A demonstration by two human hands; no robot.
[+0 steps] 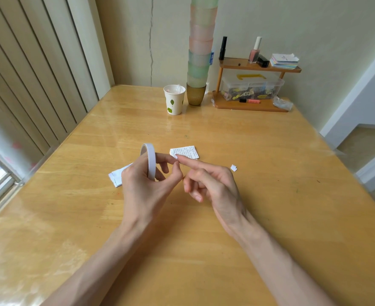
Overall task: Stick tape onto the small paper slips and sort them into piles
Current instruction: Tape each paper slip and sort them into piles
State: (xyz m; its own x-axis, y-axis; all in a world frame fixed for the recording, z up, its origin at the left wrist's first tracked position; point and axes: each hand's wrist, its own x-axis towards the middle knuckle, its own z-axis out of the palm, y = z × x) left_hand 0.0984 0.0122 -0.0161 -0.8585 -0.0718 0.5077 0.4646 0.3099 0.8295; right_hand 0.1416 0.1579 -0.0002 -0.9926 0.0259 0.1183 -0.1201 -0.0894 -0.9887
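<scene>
My left hand (146,184) holds a white tape roll (149,161) upright, the roll slipped over its fingers above the wooden table (204,228). My right hand (213,184) is just to the right, its index finger stretched out and touching the left fingertips near the roll. A pile of printed paper slips (185,153) lies just beyond the fingertips. Another pile of white slips (115,176) lies to the left, partly hidden behind my left hand. One tiny white scrap (233,167) rests on the table to the right.
At the back stand a paper cup (174,99), a tall stack of coloured plastic cups (200,51) in a brown cup, and a small wooden shelf (252,85) with a clear box, bottles and cards. A window and curtain run along the left.
</scene>
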